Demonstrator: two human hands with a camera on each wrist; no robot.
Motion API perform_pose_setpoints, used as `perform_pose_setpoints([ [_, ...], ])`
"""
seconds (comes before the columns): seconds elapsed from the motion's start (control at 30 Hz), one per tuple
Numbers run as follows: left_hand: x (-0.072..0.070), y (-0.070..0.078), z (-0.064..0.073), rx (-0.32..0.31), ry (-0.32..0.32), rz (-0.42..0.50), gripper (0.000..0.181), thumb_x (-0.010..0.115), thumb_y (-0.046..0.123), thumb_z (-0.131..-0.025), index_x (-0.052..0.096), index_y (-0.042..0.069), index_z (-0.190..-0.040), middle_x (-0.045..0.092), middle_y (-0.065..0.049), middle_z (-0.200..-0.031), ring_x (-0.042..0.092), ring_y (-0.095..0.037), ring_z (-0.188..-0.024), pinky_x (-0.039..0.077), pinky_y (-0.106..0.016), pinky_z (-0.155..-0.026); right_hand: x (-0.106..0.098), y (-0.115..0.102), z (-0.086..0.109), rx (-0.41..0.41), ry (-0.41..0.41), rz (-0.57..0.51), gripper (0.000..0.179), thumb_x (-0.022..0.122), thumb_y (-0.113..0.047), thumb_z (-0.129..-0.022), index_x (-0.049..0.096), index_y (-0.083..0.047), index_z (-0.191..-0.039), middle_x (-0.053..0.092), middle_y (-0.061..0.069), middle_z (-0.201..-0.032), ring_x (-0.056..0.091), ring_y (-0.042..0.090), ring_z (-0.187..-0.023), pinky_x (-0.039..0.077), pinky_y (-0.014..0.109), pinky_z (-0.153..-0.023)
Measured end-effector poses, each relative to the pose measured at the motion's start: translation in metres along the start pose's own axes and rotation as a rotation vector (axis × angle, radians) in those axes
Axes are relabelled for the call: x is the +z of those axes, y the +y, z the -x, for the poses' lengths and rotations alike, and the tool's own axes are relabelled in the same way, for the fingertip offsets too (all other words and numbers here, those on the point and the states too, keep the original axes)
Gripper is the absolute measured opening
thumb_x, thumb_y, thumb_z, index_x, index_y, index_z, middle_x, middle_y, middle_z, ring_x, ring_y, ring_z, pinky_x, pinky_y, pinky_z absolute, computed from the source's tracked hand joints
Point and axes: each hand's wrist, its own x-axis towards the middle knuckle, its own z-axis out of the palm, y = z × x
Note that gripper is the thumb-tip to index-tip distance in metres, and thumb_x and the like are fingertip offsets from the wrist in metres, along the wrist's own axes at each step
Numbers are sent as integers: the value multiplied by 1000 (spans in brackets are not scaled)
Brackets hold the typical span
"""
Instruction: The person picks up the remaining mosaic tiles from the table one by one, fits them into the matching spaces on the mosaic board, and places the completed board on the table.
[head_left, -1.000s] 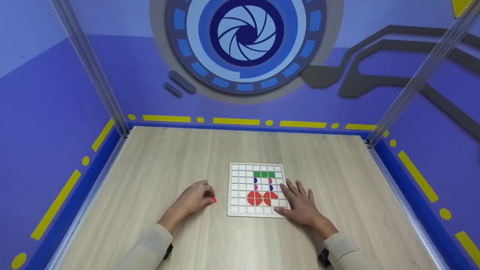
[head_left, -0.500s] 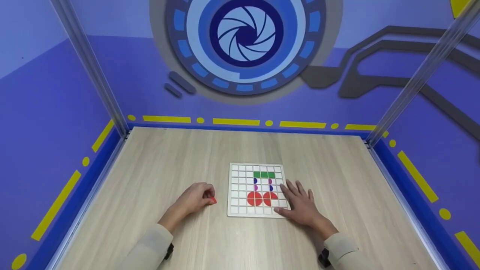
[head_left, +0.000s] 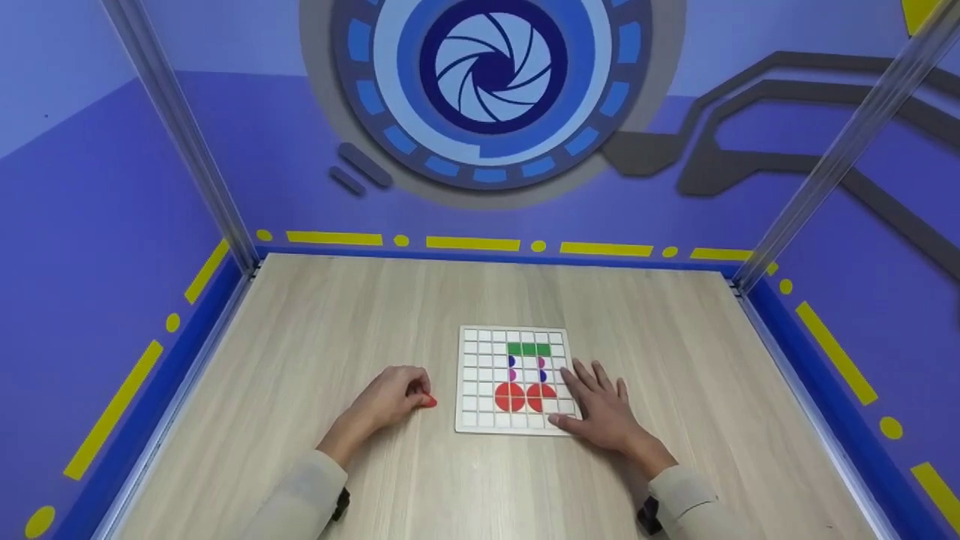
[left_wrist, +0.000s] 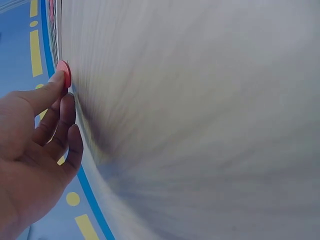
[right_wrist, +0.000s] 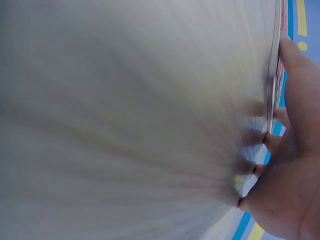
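Note:
A square board (head_left: pixel 477 390) with a grid of mostly white tiles lies mid-table. On it are green tiles (head_left: pixel 529 349), small blue and pink half-rounds below them, a full red circle (head_left: pixel 510 397) and a second red round (head_left: pixel 538 397) whose lower right cell is white. Left of the board, my left hand (head_left: pixel 388 395) pinches a small red tile (left_wrist: pixel 64 73) with a curved edge between thumb and fingertips, low over the table. My right hand (head_left: pixel 604 409) lies spread at the board's right edge, thumb and index finger on it, the other fingers on the table (right_wrist: pixel 150 125).
The wooden tabletop (head_left: pixel 360 315) is bounded by a blue back wall (head_left: pixel 420 214) and side walls with yellow marks. Metal posts (head_left: pixel 187 142) stand at the two back corners.
The red tile has turned slightly in my left fingertips. My right hand and the board have stayed in place.

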Motion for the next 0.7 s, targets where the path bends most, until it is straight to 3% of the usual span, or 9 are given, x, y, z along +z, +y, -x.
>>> perform_pose_setpoints([
  [0.33, 5, 9, 0, 38, 16, 20, 9, 75, 10, -100, 69, 15, -94, 63, 8, -89, 57, -9, -79, 49, -28, -71, -1, 1, -1, -9, -10, -9, 100, 66, -76, -89, 38, -17, -165, 26, 12, -173, 10, 46, -160, 5, 77, -118],
  [0.7, 12, 25, -11, 66, 13, 90, 11, 78, 16, -98, 68, 17, -93, 64, 9, -88, 59, -6, -79, 51, -26, -71, -1, -2, -1, -2, -11, -3, 99, 67, -75, -90, 37, -19, -166, 25, 12, -174, 9, 45, -160, 5, 77, -118],
])
